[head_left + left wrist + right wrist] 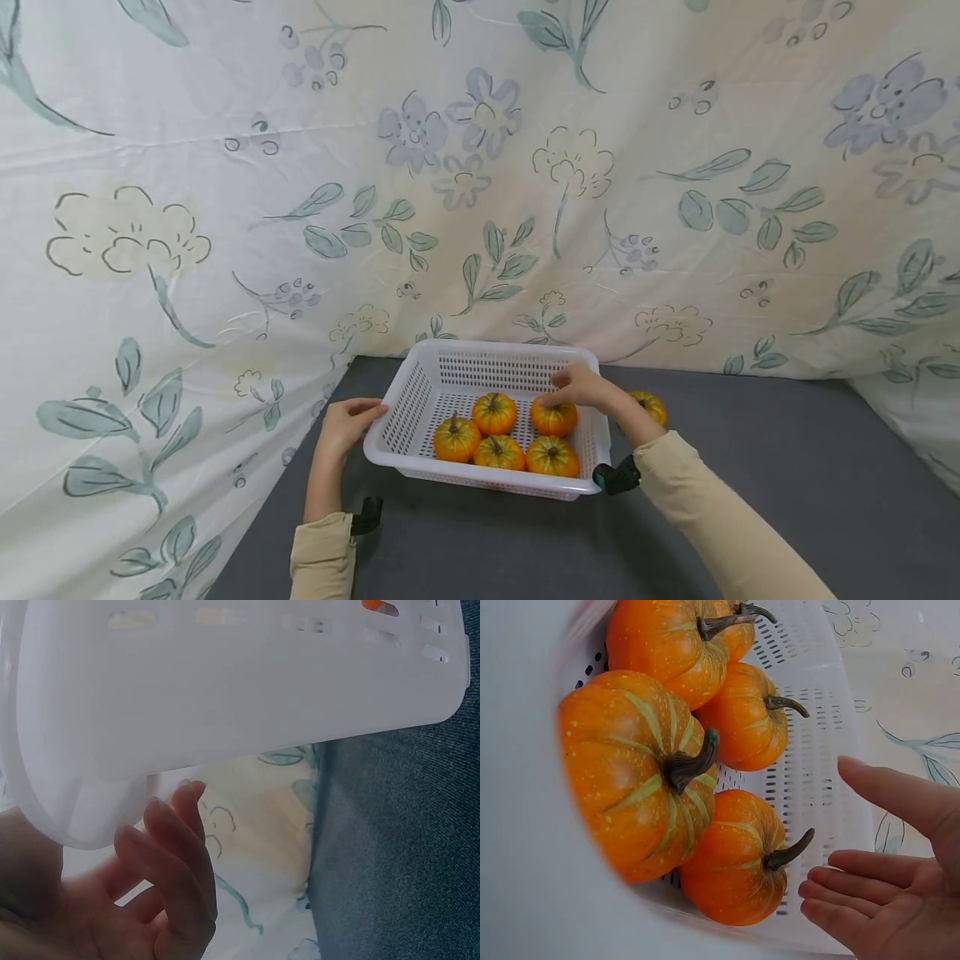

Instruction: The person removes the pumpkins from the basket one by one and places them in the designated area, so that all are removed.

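Just beneath the loose right grip (588, 390) lies a pumpkin (553, 420), the left grip (347, 425) holding the basket (480, 470).

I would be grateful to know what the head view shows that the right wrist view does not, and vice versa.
Only the head view shows the left hand at the rim of the white basket, the lone pumpkin outside it and the beige sleeves.

Only the right wrist view shows the palm side of the right hand, with its fingers extended.

Both share the right hand itself, the basket, the five pumpkins inside it and the patterned cloth.
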Demonstrator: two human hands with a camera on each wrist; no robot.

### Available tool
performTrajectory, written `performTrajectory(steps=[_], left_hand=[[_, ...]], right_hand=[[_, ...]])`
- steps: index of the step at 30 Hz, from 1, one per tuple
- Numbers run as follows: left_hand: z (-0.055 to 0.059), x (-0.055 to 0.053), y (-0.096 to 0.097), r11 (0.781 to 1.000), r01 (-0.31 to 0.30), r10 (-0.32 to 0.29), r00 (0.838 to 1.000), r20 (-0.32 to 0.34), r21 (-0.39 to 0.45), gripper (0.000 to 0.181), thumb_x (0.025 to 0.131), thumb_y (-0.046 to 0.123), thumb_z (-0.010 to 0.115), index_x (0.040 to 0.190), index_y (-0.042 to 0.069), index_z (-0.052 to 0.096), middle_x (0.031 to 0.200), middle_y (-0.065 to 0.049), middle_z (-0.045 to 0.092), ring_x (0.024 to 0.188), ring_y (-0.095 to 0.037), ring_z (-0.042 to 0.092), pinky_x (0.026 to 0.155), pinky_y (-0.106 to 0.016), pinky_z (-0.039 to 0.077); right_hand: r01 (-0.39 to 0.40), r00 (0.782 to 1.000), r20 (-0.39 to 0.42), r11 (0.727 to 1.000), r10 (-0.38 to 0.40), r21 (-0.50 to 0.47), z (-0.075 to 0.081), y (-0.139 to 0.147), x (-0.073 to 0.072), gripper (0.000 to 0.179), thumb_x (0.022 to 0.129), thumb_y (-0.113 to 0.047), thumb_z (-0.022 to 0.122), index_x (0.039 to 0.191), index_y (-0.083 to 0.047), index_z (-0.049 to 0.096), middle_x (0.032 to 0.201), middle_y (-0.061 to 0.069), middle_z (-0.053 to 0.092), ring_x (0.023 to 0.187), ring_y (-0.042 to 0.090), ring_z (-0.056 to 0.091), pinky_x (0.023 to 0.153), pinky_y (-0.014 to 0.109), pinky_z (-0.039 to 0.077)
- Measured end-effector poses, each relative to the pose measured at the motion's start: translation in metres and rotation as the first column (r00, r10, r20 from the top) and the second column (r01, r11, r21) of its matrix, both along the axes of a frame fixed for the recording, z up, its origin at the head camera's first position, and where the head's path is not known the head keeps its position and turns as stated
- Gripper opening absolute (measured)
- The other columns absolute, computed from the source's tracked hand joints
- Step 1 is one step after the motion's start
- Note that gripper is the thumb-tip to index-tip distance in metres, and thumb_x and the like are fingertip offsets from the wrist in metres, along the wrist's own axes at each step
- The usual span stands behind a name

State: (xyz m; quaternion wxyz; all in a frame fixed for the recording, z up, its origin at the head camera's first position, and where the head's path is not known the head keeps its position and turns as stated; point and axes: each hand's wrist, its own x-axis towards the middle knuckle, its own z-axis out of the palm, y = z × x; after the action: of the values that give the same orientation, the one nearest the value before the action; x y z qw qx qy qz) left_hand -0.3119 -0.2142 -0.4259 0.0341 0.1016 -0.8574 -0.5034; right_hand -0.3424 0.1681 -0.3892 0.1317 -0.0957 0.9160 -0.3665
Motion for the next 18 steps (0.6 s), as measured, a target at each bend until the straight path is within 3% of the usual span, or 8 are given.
performTrajectory(steps=[14,18], left_hand=[[0.0007,0.0005,-0.0001,1.000,0.000,0.000,1.000,-0.005,0.004,0.041,0.090,0.024,0.068,0.121,-0.002,0.065,0.113,-0.024,0.068,0.076,-0.012,0.065,0.062,-0.029,0.055],[0.0006,0.0004,-0.0008,1.000,0.000,0.000,1.000,-0.004,0.009,0.040,0.090,0.024,0.068,0.121,-0.002,0.065,0.113,-0.024,0.068,0.076,-0.012,0.064,0.062,-0.029,0.054]], right_hand=[[0.038,0.999,0.019,0.994,-0.040,0.103,-0.0013,-0.0069,-0.0009,0.067,0.083,-0.026,0.076,0.130,0.015,0.052,0.134,0.032,0.053,0.123,0.042,0.054,0.104,0.052,0.044],[0.042,0.999,-0.002,0.992,-0.042,0.115,-0.0022,-0.0088,-0.0001,0.063,0.081,-0.024,0.078,0.126,0.015,0.056,0.126,0.030,0.059,0.110,0.035,0.061,0.097,0.047,0.050]])
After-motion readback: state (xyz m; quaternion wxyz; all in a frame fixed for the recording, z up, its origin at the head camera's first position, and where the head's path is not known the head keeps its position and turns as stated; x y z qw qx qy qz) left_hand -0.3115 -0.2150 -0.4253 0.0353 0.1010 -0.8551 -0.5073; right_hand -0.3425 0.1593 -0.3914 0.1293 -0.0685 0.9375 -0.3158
